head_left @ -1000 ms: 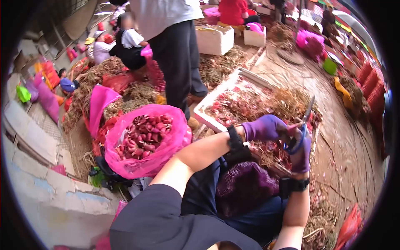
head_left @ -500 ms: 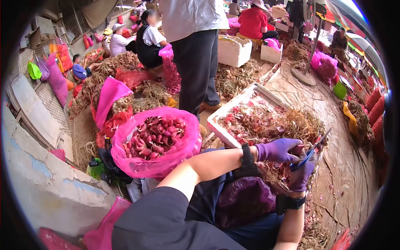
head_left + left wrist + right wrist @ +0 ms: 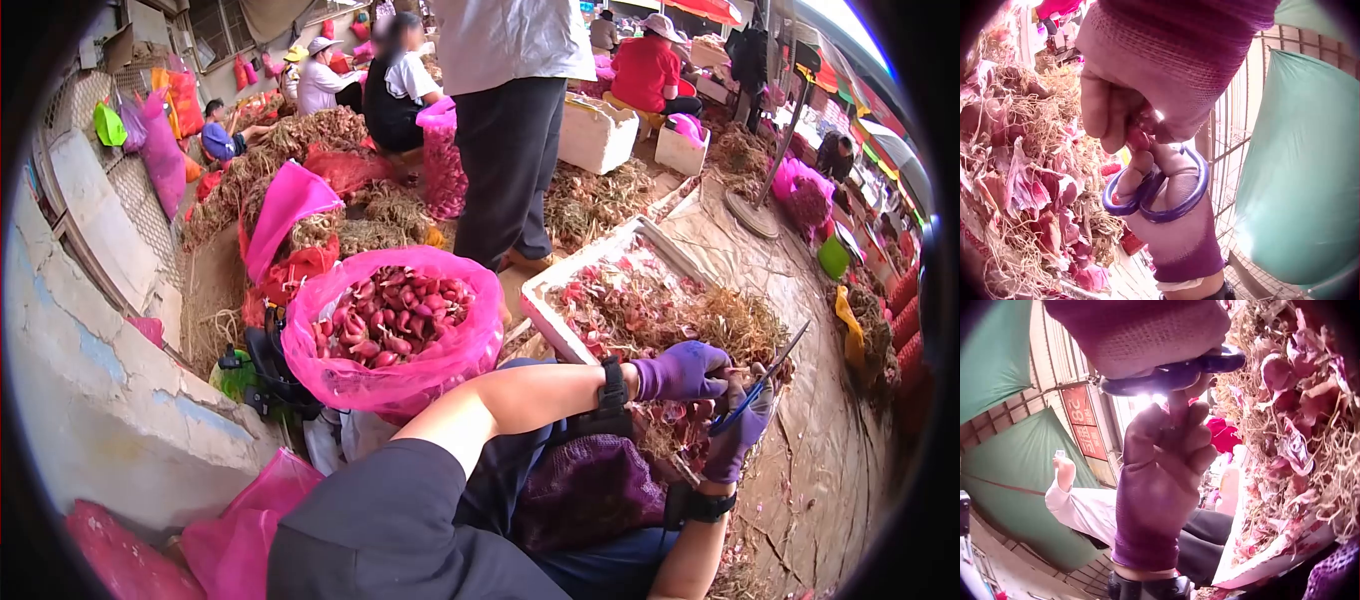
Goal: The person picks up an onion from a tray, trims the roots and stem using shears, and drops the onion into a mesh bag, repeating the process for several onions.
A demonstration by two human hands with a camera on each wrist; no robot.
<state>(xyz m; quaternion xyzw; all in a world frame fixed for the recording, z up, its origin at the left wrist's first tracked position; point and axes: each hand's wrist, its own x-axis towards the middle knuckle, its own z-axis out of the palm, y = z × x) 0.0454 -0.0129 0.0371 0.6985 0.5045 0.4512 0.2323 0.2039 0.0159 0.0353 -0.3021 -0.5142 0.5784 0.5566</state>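
A big pink bag (image 3: 395,375) full of red shallots (image 3: 392,312) is seen beside a white tray (image 3: 548,318) heaped with dry roots and peels (image 3: 735,322), and white foam boxes (image 3: 598,132) and seated people (image 3: 648,65) are seen farther back.

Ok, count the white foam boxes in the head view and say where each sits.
3: the long white foam box of peelings under the gloved hands, a large one behind the standing person, a small one beside it. Others may be hidden.
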